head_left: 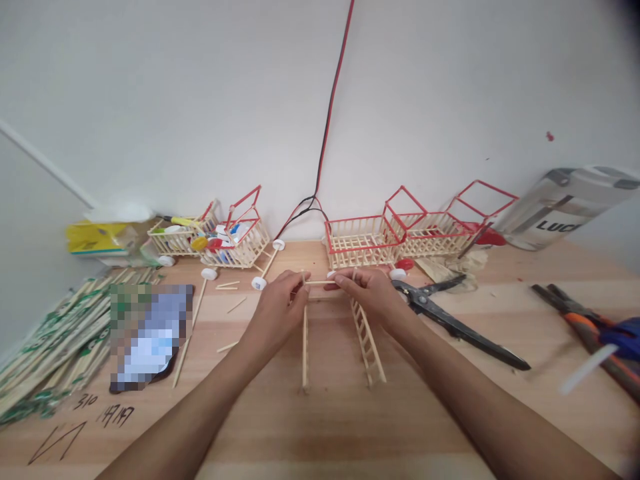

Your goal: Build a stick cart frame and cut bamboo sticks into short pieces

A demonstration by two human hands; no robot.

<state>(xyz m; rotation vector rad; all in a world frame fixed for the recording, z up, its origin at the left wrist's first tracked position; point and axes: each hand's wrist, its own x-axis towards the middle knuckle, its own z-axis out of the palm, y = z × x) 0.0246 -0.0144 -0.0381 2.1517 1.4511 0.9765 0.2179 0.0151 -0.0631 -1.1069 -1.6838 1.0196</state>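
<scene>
A short wooden stick (321, 283) spans crosswise between my two hands. My left hand (283, 303) is closed where its left end meets the far end of a stick frame (305, 350) standing on the table. The fingers partly hide that joint. Thumb and fingers of my right hand (373, 297) pinch the short stick near its right end, beside the top of a ladder-like stick frame (367, 340) with small rungs. Both frames run toward me, roughly side by side.
Behind my hands stand several stick carts, including a red-rimmed one (363, 243) and a filled one (240, 240). Black cutters (460, 327), pliers (575, 313) and a blue glue gun (623, 337) lie right. A phone (153, 340) and bundled sticks (65, 340) lie left.
</scene>
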